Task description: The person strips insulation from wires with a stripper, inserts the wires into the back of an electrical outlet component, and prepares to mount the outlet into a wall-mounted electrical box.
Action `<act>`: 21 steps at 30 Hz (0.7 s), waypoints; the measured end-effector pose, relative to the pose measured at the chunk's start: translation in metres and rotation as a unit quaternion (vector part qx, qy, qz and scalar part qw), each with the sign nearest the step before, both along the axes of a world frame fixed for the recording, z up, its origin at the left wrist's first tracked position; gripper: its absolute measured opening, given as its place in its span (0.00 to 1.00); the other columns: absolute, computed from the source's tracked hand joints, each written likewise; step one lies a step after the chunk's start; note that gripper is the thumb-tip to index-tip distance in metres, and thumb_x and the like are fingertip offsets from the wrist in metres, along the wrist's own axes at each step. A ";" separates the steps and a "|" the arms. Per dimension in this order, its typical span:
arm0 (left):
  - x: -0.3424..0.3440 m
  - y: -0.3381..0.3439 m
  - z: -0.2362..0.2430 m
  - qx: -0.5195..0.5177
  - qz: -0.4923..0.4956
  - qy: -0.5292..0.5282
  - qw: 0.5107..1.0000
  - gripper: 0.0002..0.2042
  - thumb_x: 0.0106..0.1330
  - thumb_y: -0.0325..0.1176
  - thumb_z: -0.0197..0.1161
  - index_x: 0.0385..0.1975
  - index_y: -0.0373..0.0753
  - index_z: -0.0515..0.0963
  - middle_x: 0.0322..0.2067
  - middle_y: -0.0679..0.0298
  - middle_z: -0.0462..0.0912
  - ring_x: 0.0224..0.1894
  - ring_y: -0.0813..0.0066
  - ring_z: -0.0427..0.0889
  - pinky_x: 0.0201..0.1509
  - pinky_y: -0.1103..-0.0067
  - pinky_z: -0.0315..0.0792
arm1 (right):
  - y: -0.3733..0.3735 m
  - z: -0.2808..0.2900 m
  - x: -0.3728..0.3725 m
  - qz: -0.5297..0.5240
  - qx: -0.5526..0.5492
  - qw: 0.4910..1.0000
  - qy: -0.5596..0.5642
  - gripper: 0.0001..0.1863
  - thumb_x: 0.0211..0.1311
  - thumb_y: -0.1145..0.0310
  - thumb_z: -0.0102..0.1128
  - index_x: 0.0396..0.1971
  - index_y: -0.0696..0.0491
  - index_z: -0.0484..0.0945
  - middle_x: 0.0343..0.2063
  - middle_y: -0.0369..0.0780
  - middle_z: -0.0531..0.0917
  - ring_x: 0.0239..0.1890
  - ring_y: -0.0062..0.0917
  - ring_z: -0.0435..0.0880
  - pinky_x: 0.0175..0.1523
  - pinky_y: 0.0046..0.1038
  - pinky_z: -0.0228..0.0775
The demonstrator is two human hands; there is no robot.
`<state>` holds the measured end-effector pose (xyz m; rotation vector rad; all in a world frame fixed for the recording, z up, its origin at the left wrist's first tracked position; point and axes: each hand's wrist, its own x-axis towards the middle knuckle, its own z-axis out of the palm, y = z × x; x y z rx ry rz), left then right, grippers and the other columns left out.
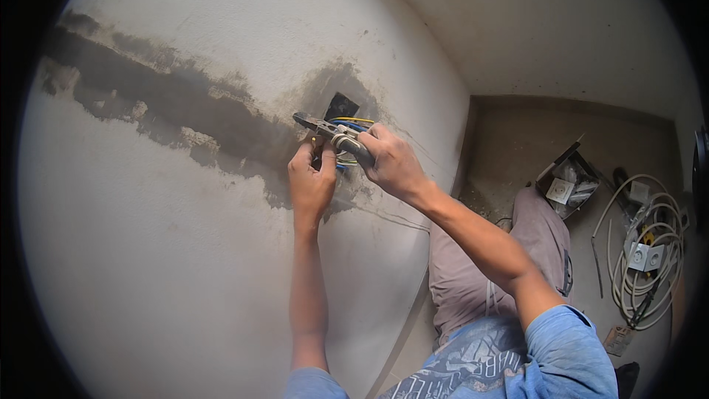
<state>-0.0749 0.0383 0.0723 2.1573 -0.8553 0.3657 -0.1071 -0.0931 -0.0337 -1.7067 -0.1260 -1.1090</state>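
My right hand [391,159] is wrapped round the dark handles of a pair of pliers [353,146], whose jaws point left in front of the wall. Just below the jaws, my left hand [309,185] pinches a wire [314,140] with a small yellow part showing above the fingertips. Behind the pliers, a dark square wall box [342,106] sits in a patch of grey plaster. Yellow and blue wires [356,124] come out of it and curve round beside the right hand. The fingers and the tool partly hide where the wires run.
A grey plaster strip [170,92] crosses the white wall on the left. On the floor to the right stands an open box [569,177] with a white socket and plastic bags. Near it lies a coil of pale cable [676,233] around more white sockets [646,256].
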 end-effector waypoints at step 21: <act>0.007 -0.022 -0.011 0.041 0.073 -0.038 0.996 0.29 0.59 0.46 0.80 0.17 0.40 0.62 0.15 0.75 0.61 0.21 0.86 0.57 0.21 0.79 0.55 | 0.018 -0.004 0.016 -0.060 0.147 0.983 0.093 0.10 0.60 0.63 0.67 0.33 0.55 0.83 0.18 0.51 0.80 0.22 0.48 0.83 0.31 0.42 0.72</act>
